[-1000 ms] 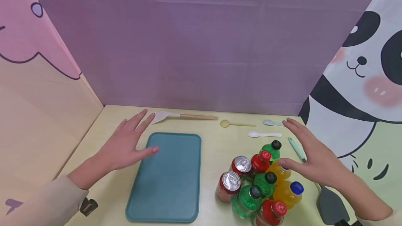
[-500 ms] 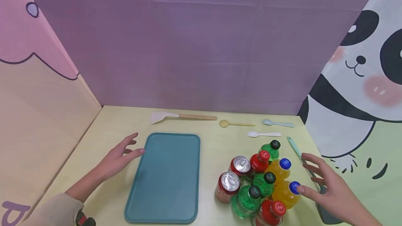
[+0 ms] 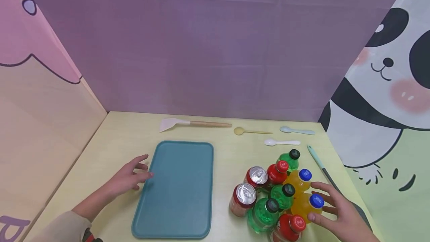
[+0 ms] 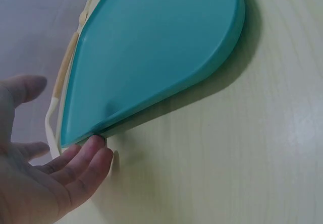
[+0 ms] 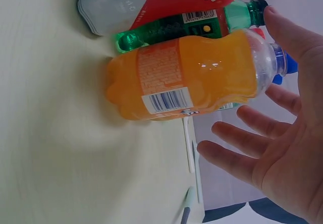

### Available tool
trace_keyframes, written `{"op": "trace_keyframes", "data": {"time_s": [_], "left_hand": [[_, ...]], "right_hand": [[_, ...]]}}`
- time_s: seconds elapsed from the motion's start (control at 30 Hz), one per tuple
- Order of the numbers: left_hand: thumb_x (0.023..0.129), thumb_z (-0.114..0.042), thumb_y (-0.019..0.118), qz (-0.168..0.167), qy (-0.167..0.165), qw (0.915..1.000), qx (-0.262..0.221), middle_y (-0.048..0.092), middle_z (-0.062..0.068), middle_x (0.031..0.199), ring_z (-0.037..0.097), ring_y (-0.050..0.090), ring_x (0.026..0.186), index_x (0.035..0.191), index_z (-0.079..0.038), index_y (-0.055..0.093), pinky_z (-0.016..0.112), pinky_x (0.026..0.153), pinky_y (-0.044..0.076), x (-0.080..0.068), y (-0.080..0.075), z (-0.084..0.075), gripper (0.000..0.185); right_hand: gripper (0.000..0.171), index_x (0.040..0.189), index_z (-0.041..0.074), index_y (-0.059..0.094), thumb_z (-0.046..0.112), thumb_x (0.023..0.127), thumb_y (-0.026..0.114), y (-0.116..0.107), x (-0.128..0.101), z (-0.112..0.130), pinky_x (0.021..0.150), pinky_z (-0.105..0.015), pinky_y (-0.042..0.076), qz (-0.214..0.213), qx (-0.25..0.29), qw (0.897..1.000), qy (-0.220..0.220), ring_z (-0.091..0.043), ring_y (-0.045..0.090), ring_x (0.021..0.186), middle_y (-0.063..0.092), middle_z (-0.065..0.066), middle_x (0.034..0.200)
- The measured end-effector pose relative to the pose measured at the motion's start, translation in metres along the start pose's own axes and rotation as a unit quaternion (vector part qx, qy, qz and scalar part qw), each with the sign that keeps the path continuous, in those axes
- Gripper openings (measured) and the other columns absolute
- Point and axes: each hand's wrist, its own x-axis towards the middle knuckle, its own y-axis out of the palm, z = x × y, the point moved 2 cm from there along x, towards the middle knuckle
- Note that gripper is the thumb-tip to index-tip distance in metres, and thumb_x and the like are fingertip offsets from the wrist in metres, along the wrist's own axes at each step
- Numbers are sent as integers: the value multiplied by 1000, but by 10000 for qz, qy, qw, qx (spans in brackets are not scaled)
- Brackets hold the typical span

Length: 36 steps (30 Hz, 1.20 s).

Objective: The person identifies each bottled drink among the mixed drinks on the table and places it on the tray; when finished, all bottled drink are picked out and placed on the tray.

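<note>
Left wrist view: tray (image 4: 156, 47) cut off at top.

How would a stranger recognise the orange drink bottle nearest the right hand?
Right of the teal tray, bottles and cans stand clustered. At the cluster's right side, find the orange drink bottle beside the right hand. Unlike the other blue-capped orange one, it stands nearer the head camera.

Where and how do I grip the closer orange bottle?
I'd probably grip the orange bottle at its shoulder, under the blue cap, from the right: it stands upright, narrows there, and a green bottle and red bottle crowd its left.
</note>
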Motion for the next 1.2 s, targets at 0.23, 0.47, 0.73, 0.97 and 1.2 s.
{"op": "trace_keyframes", "data": {"time_s": [0.23, 0.47, 0.73, 0.97, 1.2], "left_hand": [[96, -23, 70, 15, -112, 9996, -272, 49, 32, 139, 31, 67, 107, 158, 4, 25, 45, 78, 63, 0, 3, 9, 81], [94, -14, 71, -32, -198, 9991, -378, 51, 30, 132, 26, 68, 97, 154, 8, 32, 44, 72, 63, 2, 4, 17, 75], [89, 0, 71, -211, -262, 9987, -380, 54, 26, 127, 24, 64, 85, 150, 7, 39, 41, 66, 63, 2, 6, 24, 70], [90, 3, 68, -270, -111, 9987, -408, 53, 25, 125, 25, 61, 83, 150, 5, 41, 39, 64, 62, 5, 8, 24, 65], [92, 2, 69, -232, -34, 9993, -285, 55, 24, 123, 25, 61, 85, 151, 6, 40, 38, 64, 61, 9, 7, 24, 65]], "right_hand": [[76, 150, 8, 40, 35, 91, 79, 6, -2, -5, 91, -54, 59, 90, 173, 9998, -32, -52, 53, 129, 45, -25, 151], [71, 147, 7, 43, 31, 91, 79, 11, -3, -8, 91, -54, 59, 184, 513, 9985, -105, -51, 54, 129, 47, -24, 149], [72, 146, 7, 45, 30, 88, 81, 14, -4, -9, 89, -49, 60, 104, 587, 9982, -87, -49, 56, 128, 49, -23, 147], [71, 139, 8, 51, 31, 83, 86, 12, -6, -8, 85, -43, 62, -249, 582, 9980, 42, -44, 62, 123, 58, -19, 138], [68, 135, 8, 53, 30, 81, 88, 9, -8, -7, 81, -38, 63, -454, 495, 9976, 148, -43, 65, 120, 62, -17, 133]]}}
